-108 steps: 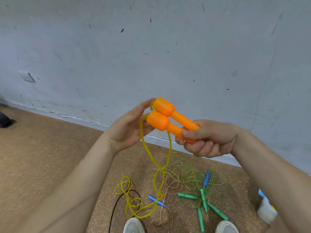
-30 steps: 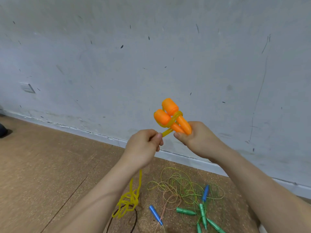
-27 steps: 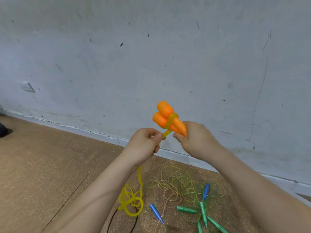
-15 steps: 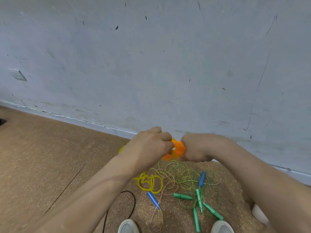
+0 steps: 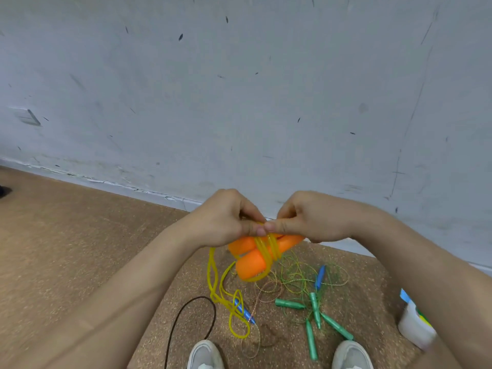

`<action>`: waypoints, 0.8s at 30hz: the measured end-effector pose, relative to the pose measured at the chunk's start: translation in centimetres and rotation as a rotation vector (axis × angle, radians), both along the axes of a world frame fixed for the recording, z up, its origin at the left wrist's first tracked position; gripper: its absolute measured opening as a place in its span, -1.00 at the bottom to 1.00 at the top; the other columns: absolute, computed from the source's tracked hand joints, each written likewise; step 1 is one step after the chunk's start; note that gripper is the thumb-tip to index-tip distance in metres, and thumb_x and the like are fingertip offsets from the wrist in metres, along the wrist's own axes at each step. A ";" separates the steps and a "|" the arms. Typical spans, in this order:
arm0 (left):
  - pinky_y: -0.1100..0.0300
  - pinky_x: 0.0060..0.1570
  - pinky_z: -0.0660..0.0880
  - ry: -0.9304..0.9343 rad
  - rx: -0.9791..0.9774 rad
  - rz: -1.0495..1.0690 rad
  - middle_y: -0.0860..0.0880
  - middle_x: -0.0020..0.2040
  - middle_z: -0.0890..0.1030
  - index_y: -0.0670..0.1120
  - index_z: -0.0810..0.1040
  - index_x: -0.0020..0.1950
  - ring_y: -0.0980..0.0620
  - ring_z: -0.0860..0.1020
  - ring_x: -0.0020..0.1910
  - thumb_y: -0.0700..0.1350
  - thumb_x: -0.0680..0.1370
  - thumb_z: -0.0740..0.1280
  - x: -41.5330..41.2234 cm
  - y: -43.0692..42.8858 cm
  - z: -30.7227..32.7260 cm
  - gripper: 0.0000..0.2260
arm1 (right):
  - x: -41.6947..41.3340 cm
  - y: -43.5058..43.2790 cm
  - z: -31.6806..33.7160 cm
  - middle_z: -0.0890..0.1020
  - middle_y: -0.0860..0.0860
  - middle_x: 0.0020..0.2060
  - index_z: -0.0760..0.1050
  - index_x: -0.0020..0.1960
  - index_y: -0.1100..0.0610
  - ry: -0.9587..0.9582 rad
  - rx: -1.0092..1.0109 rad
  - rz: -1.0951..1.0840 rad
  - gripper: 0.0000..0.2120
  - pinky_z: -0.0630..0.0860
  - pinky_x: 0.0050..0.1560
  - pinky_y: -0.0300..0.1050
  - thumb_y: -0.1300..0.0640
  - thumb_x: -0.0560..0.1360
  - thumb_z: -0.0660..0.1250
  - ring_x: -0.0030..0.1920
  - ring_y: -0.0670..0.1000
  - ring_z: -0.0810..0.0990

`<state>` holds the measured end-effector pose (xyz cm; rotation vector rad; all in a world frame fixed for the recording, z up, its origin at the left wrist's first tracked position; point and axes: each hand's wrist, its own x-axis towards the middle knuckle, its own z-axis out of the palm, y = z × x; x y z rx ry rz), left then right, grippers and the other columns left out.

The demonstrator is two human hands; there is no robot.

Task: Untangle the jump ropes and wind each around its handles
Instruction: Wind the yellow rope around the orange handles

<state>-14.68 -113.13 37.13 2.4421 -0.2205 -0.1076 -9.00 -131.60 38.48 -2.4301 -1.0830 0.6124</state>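
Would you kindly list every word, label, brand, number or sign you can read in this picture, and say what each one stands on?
No text can be read anywhere in this view.
Orange handles and yellow rope: plain, no print visible.
White container at the right edge: blue and yellow patches, too blurred to tell whether they carry words.

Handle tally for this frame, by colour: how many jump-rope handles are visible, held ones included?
Orange handles: 2, gripped in the right hand, with the yellow rope wound round them and pinched by the left hand
Blue handles: 2, on the floor
Green handles: 4, on the floor
Total: 8
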 end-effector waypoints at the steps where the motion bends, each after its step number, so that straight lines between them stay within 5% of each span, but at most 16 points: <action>1: 0.32 -0.18 0.48 0.010 -0.017 0.005 0.05 -0.18 0.70 -0.04 0.71 -0.03 0.29 0.55 -0.24 -0.15 0.42 0.50 -0.1 0.2 0.2 -0.86 | 0.0 0.1 0.0 0.33 0.00 -0.55 0.37 -0.44 0.10 -0.068 0.037 -0.027 -0.49 0.23 -0.46 -0.20 -0.22 0.53 0.26 -0.54 -0.08 0.27; 6: 0.22 -0.03 0.56 0.090 -0.236 -0.014 0.01 -0.12 0.71 -0.03 0.70 -0.05 0.13 0.64 -0.09 -0.27 0.48 0.42 -0.5 1.6 1.4 -0.84 | -0.2 0.4 0.3 0.23 -0.03 -0.63 0.21 -0.52 0.12 -0.174 0.186 -0.120 -0.42 0.15 -0.48 -0.15 -0.14 0.57 0.24 -0.58 -0.05 0.20; 11: 0.32 -0.21 0.49 0.180 -0.403 -0.074 0.04 -0.32 0.65 -0.10 0.61 -0.14 0.18 0.55 -0.30 -0.30 0.47 0.40 -0.8 1.4 1.3 -0.90 | -0.8 -0.1 1.6 0.21 -0.03 -0.63 0.22 -0.56 0.09 -0.092 0.222 -0.064 -0.42 0.15 -0.51 -0.22 -0.06 0.56 0.29 -0.59 -0.05 0.20; 14: 0.33 -0.17 0.48 0.145 -0.502 -0.087 -0.04 -0.22 0.66 -0.09 0.64 -0.17 0.14 0.57 -0.22 -0.21 0.44 0.44 -0.8 1.8 0.9 -0.97 | -1.1 -0.4 2.1 0.26 0.02 -0.62 0.28 -0.54 0.11 0.002 0.290 -0.082 -0.46 0.19 -0.54 -0.23 -0.04 0.55 0.32 -0.62 -0.05 0.23; 18: 0.27 -0.31 0.53 0.163 -0.829 -0.044 -0.02 -0.29 0.68 -0.06 0.70 -0.25 0.11 0.62 -0.31 0.06 0.23 0.59 -0.6 1.3 0.3 -0.76 | -1.0 -0.9 2.9 0.29 0.17 -0.55 0.43 -0.41 0.37 0.178 0.468 -0.149 -0.47 0.19 -0.54 -0.23 -0.03 0.53 0.35 -0.56 0.04 0.24; 20: 0.25 -0.45 0.52 0.244 -1.050 0.075 -0.04 -0.38 0.65 -0.07 0.68 -0.34 0.06 0.60 -0.44 -0.07 0.26 0.50 -0.5 0.0 0.2 -0.91 | -1.0 -0.8 2.9 0.28 0.17 -0.51 0.43 -0.34 0.45 0.233 0.561 -0.205 -0.46 0.20 -0.52 -0.23 -0.03 0.53 0.35 -0.52 0.05 0.25; 24: 0.33 -0.58 0.26 0.346 -1.301 0.287 -0.01 -0.55 0.40 -0.11 0.47 -0.32 0.12 0.31 -0.62 -0.18 0.39 0.36 -0.5 -2.6 -1.4 -0.89 | -0.6 0.2 2.2 0.20 0.03 -0.58 0.32 -0.56 0.14 0.243 0.773 -0.455 -0.46 0.19 -0.55 -0.26 0.01 0.54 0.35 -0.58 0.00 0.23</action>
